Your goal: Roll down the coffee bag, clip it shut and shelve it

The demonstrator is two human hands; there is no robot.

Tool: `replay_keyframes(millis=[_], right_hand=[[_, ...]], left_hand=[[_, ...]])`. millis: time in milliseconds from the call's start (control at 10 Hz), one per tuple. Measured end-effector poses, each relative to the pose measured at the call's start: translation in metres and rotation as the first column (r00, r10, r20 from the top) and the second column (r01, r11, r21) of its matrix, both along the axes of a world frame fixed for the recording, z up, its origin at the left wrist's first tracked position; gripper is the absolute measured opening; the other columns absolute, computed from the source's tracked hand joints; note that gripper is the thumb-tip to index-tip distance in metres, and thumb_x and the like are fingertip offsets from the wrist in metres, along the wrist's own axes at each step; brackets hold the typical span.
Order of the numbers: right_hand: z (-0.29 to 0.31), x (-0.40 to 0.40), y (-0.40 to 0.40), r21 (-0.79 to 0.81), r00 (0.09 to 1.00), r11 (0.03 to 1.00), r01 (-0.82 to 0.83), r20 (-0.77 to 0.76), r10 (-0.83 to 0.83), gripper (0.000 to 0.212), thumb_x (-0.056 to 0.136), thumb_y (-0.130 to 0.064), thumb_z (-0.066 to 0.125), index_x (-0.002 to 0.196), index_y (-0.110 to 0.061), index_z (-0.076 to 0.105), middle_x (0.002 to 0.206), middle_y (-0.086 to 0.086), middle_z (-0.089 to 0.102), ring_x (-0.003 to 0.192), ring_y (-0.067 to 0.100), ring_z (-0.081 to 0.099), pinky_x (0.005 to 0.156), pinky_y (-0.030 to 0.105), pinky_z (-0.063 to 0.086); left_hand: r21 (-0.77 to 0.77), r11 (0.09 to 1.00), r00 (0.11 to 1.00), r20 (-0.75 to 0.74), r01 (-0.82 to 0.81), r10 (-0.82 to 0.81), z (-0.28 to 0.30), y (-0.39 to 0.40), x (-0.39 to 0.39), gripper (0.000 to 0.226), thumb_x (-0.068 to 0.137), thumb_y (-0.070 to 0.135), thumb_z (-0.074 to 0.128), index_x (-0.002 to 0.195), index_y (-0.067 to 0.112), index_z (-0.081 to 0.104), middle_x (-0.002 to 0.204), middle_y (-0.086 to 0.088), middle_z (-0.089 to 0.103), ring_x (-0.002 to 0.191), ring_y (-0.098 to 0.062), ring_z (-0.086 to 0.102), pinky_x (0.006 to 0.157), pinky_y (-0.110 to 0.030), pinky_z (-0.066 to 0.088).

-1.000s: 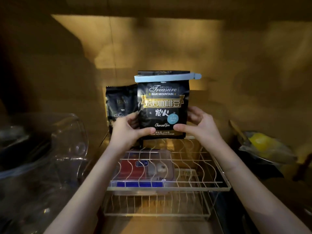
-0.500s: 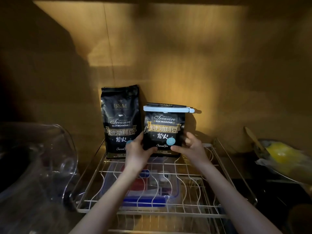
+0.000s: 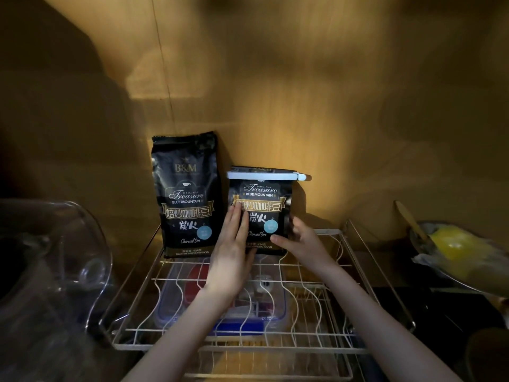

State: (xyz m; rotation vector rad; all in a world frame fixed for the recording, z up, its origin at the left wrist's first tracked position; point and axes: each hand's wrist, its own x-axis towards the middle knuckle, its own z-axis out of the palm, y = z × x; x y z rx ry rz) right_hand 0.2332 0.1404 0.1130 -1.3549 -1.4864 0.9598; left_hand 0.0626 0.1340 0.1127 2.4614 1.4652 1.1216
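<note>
The rolled-down coffee bag [image 3: 259, 213], sealed by a pale blue clip [image 3: 265, 176], stands upright on the wire rack [image 3: 344, 343] between both grips: left hand [image 3: 234, 244] flat and open against its front, right hand [image 3: 300, 239] loosely cupping its side. Left of them stands a taller unopened bag [image 3: 186, 194], against a wooden wall [image 3: 303, 92].

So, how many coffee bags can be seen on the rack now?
2. The taller bag stands at the back left of the wire rack. The clipped bag stands right beside it, between both hands. No others show, though the corners are dark.
</note>
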Motion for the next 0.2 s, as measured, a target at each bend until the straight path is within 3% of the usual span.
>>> replay_keyframes(millis=[100,200], right_hand=[[0.021,-0.004,-0.009,-0.054,0.992,0.999,0.009,0.125,-0.003,0.059,0.077,-0.029,0.07,0.127,-0.02,0.041,0.125,0.001,0.056,0.119,0.023,0.051,0.091,0.034,0.046],[0.06,-0.007,-0.027,0.015,0.982,0.995,0.1,0.158,-0.101,0.075,0.076,-0.028,0.07,0.137,-0.017,0.027,0.134,-0.003,0.047,0.129,0.025,0.039,0.098,0.033,0.041]], left_hand=[[-0.014,1.0,1.0,0.019,-0.012,0.013,0.01,-0.008,-0.001,0.07,0.081,0.018,0.063,0.139,0.008,0.026,0.151,-0.007,0.02,0.14,-0.018,0.012,0.113,-0.031,0.022],[-0.036,0.997,0.996,0.052,-0.07,0.072,0.037,-0.012,-0.003,0.058,0.08,0.028,0.064,0.131,0.014,0.042,0.142,-0.008,0.043,0.131,-0.023,0.04,0.102,-0.037,0.042]])
